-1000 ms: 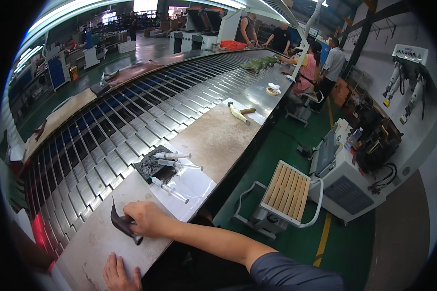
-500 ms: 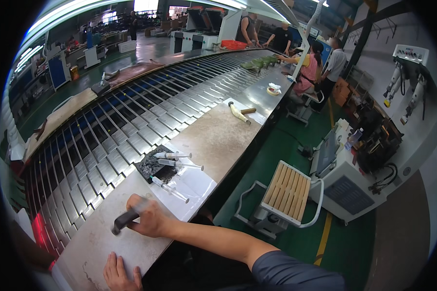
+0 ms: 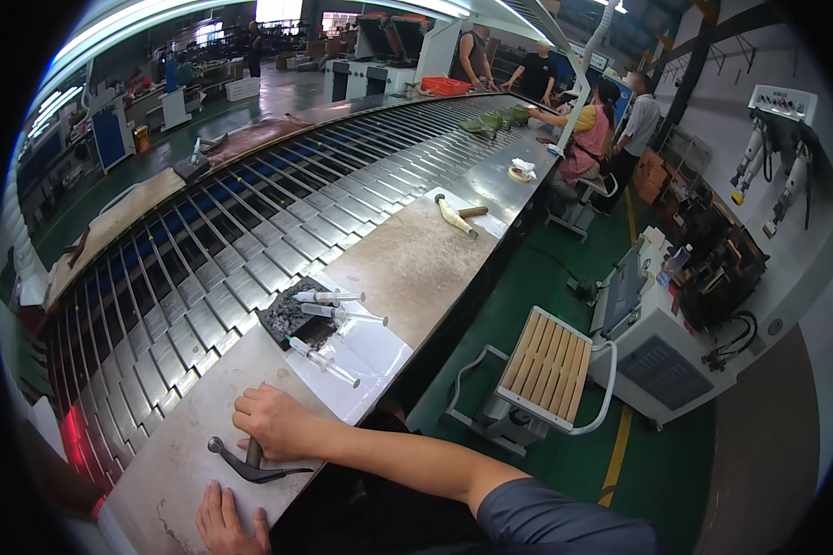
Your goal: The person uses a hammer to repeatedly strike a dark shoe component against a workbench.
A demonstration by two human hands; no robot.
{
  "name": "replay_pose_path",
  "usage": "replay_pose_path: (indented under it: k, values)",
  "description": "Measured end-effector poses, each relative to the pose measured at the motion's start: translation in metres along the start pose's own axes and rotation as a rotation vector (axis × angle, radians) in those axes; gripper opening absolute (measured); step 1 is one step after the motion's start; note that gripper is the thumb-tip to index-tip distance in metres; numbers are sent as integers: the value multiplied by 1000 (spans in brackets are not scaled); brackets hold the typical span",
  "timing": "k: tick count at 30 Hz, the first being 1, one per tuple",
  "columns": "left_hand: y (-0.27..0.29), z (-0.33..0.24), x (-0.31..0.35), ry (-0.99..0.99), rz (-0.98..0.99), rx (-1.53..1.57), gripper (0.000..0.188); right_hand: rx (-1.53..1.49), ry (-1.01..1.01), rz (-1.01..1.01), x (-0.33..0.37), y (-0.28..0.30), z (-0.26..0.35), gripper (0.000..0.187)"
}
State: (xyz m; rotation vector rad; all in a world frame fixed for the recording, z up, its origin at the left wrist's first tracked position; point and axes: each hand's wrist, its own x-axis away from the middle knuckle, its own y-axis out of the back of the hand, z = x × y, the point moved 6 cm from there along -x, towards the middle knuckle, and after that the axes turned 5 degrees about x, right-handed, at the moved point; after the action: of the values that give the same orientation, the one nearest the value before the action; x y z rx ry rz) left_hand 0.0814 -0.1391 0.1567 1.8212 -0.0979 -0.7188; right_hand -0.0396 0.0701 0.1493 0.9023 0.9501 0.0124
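My right hand [image 3: 276, 422] is closed round the handle of a cobbler's hammer [image 3: 253, 474]. Its dark head, with a round face at one end and a thin curved peen at the other, is at the surface of a worn pale board [image 3: 162, 467]. Flat on the same board, near its front edge, my left hand [image 3: 227, 525] has its fingers stretched out and holds nothing. Beyond my right hand, several clear syringes [image 3: 326, 362] lie across a white sheet [image 3: 375, 356] and a dark speckled slab [image 3: 279, 313].
A second hammer [image 3: 455, 218], its head pale, lies on the farther board [image 3: 407, 268]. A slatted metal conveyor [image 3: 250, 250] runs alongside, carrying green pieces [image 3: 495, 119] far off near other people. To the right stand a slatted wooden seat [image 3: 546, 365] and a machine [image 3: 676, 361].
My right hand has turned over and lowered slightly. The hammer head has swung down toward me, from raised and blurred to the board's surface. My left hand stays put.
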Motion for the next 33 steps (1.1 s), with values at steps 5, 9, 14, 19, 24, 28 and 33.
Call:
replay_pose_path:
  k: [5,9,14,19,24,28,33]
  values:
    - [1,2,1,1,6,0,56,-224,-199,-11,3,6,-13,34]
    - [1,2,3,4,2,-4,55,-379,-604,13,10,3,-32,34]
    - [2,1,2,1,3,-4,55,-101,-274,35,2,-2,-19,32]
    - [4,3,7,9,-15,-6,55,-73,-226,98,0,-7,-10,37]
    - [-9,15,8,46,-11,5,58,-61,-175,93,-2,-4,-7,37]
    - [-14,19,5,38,-26,37,62,-277,-268,-77,-2,17,-11,35]
    - [-6,19,6,57,-33,55,61,-111,-512,82,5,-5,-23,25]
